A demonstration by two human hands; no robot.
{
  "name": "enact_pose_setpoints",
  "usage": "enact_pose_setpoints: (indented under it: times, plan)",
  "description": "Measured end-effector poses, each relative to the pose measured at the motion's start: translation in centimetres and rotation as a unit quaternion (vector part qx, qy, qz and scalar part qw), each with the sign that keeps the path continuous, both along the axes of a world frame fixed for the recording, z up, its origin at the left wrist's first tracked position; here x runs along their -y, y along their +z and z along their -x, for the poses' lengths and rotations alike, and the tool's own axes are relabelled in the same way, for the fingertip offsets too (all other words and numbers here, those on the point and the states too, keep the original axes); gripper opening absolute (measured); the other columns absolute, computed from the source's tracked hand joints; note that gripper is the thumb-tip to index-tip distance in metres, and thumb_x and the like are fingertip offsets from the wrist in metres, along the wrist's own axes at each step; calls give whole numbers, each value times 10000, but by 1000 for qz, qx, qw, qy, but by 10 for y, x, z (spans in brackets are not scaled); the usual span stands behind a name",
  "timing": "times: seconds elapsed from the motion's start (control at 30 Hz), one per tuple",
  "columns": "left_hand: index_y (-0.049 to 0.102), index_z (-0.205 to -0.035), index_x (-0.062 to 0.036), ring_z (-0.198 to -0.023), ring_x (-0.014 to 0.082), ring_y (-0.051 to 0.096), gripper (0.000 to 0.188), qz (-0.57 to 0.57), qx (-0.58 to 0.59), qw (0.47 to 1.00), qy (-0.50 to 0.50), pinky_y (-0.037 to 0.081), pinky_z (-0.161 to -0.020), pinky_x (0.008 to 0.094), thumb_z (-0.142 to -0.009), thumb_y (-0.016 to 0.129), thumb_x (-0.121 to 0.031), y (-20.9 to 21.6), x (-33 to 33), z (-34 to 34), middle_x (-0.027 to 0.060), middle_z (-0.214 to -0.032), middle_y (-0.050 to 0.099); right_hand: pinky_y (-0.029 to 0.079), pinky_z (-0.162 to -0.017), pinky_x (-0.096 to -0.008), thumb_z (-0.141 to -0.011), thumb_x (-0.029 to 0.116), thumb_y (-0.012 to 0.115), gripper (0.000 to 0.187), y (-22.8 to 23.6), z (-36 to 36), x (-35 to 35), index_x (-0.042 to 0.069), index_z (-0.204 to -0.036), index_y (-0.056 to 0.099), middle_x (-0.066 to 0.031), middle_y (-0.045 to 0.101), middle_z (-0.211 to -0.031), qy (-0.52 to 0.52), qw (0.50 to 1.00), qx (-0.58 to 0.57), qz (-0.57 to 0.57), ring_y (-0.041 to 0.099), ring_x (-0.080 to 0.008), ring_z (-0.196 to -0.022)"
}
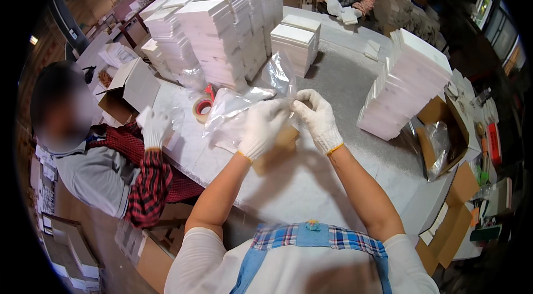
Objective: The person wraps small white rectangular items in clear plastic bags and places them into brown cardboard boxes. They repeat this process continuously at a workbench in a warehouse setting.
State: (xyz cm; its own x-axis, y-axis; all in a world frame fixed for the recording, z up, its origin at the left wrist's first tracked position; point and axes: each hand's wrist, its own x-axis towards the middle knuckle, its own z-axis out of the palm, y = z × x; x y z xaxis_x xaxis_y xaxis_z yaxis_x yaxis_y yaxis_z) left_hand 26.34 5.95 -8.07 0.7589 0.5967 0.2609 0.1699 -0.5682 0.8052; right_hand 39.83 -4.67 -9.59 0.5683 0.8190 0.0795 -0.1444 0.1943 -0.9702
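Both my hands wear white knitted gloves with orange cuffs and meet over the middle of the table. My left hand [262,129] pinches the edge of a clear plastic bag [280,74], its fingers pointing toward the right hand. My right hand [318,120] is closed at the same edge, thumb against fingertips. The bag's upper part stands up beyond my hands. Under them lies a brown cardboard piece [279,150], partly hidden by the left hand. More clear plastic bags [226,106] spread to the left, next to a tape roll [202,107] with a red holder.
Tall stacks of white tiles [208,33] stand at the far left, with a smaller stack [293,47] beside them. Another leaning stack [408,83] is at right, near an open carton [449,138]. Gloved co-workers are at left [155,125] and across the table [341,8].
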Motion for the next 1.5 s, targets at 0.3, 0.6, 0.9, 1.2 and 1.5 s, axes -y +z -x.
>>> enact_pose_setpoints:
  times: [0.3, 0.6, 0.9, 1.2, 1.5]
  plan:
    - [744, -1029, 11, -795, 97, 634, 160, 312, 111, 944, 1, 509, -731, 256, -918, 708, -98, -8, -1, 6, 22, -881, 718, 521, -903, -284, -966, 162, 713, 190, -6, 15, 25, 22, -1091, 685, -32, 704, -1030, -106, 994, 41, 4, 644, -114, -984]
    - [690, -839, -6, -697, 55, 506, 172, 147, 46, 987, -34, 432, -617, 265, -874, 773, -152, -23, 1, 8, -22, -740, 604, 520, -827, -334, -934, 449, 703, 404, -3, 23, 17, 66, -1061, 737, -94, 741, -957, -27, 976, 184, 113, 669, -184, -905]
    - [716, -950, 22, -809, 73, 601, 189, 265, 36, 958, -107, 490, -734, 253, -928, 742, -163, -11, 6, 11, -6, -854, 681, 442, -622, -247, -1003, 352, 700, 336, -10, 3, 26, 20, -976, 747, 14, 663, -809, 13, 997, 1, 80, 550, -66, -706]
    - [692, -918, -41, -797, 42, 578, 126, 253, 51, 963, -75, 458, -708, 208, -896, 790, -117, -17, 5, 7, -40, -855, 646, 481, -730, -253, -1027, 305, 647, 319, -33, 4, 21, 0, -1094, 710, -5, 685, -943, 14, 995, 67, 67, 571, -64, -829]
    - [674, -944, -45, -826, 71, 612, 109, 308, 100, 945, -52, 502, -753, 239, -914, 759, -107, -28, 2, 7, -5, -928, 669, 490, -745, -282, -1026, 194, 584, 236, -22, 8, 24, 4, -1119, 690, -8, 651, -895, 37, 993, 89, 73, 555, -82, -799]
